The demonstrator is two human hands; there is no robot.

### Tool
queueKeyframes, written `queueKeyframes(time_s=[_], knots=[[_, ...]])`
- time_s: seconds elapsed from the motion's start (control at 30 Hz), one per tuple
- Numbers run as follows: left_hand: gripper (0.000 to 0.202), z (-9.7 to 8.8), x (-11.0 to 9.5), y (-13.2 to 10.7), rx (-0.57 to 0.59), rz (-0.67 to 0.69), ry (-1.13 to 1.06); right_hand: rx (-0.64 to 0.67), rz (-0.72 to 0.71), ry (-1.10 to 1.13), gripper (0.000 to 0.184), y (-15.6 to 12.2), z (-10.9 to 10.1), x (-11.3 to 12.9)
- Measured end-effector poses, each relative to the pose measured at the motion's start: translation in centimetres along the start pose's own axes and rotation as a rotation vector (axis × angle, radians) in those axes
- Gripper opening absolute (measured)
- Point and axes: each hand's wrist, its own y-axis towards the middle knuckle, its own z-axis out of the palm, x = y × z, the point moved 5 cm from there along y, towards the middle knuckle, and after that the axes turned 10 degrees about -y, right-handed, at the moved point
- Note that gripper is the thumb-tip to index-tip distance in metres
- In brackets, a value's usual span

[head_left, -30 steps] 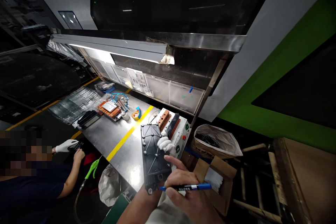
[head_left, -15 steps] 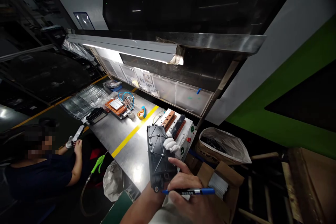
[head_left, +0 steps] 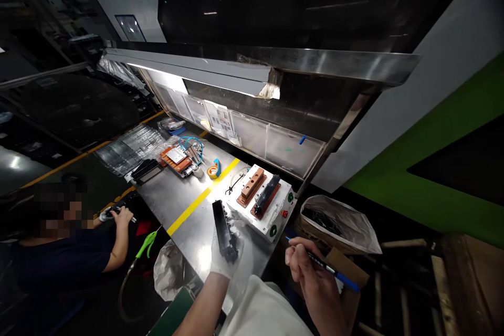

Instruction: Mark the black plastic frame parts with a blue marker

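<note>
My left hand (head_left: 225, 257), in a white glove, is closed around a black plastic part (head_left: 223, 228). The long part is tilted over the metal table, its narrow side facing me. A blue marker (head_left: 331, 269) sits in the bare fingers of my right hand (head_left: 309, 268), off the table's right edge, with its tip towards the upper left. Beyond my hands stands a white fixture (head_left: 244, 215) with two copper-coloured blocks. Another long black part (head_left: 266, 194) rests on the nearer right-hand block (head_left: 271, 205), while the left block (head_left: 252, 185) is bare.
On the table are yellow-blue tape (head_left: 214, 169) and an orange fixture (head_left: 175, 160). At right stand an open bag (head_left: 338, 220) of black pieces and a cardboard box (head_left: 348, 268). A co-worker (head_left: 59, 252) handles something at left, near a green air gun (head_left: 146, 245).
My left hand has turned the black part from its broad ribbed face onto its narrow side. My right hand, with the marker, has moved away to the right. The co-worker's hands have shifted.
</note>
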Motion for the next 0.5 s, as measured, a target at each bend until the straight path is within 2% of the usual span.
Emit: queueKeyframes(time_s=[0.1,0.17,0.37,0.5], knots=[[0.016,-2.9,-1.4,0.5,-0.107,0.037,-0.118,0.005,0.041,0.007,0.027,1.1,-0.4,-0.5],[0.017,-3.9,-2.0,0.6,-0.124,0.044,-0.143,0.023,0.060,0.015,0.027,1.8,-0.5,-1.1],[0.024,-3.6,-2.8,1.3,-0.089,0.045,-0.189,0.103,0.054,-0.015,0.025,3.3,0.7,-2.5],[0.024,-4.7,-2.8,3.1,-0.105,0.078,-0.054,0.133,0.052,-0.085,0.027,3.7,1.1,-2.9]])
